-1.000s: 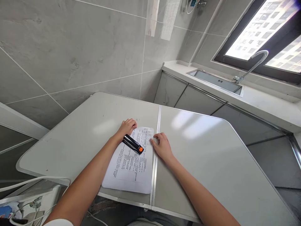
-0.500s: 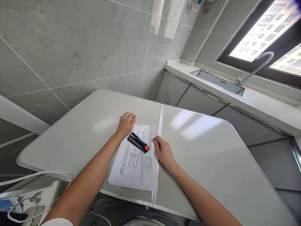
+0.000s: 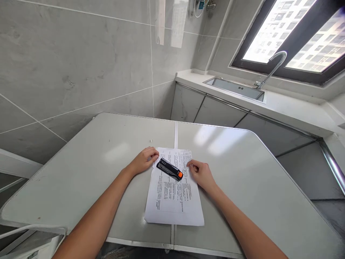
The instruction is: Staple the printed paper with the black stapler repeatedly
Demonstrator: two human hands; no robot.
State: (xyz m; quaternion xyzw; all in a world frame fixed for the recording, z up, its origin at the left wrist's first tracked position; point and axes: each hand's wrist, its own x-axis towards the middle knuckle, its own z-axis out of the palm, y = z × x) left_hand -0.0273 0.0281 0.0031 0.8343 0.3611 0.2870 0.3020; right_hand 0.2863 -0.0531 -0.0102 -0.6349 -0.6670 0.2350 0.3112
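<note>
Printed sheets of paper (image 3: 175,205) lie on the pale table, across its centre seam. On top of them rests a black stapler (image 3: 169,169) with an orange end, slanting down to the right, touched by neither hand. My left hand (image 3: 145,159) is at the upper left edge of the paper, its fingers curled together at that edge. At the right edge, my right hand (image 3: 201,173) has its thumb and fingers pinched on the paper.
A tiny pale piece (image 3: 151,141) lies beyond my left hand on the table (image 3: 81,180). Behind the table stand a tiled wall and a counter (image 3: 291,111) with a sink and tap. A white frame is at lower left.
The paper has turned and moved right across the table seam, with the stapler on it. Both hands have moved along with it. The camera view has shifted too.
</note>
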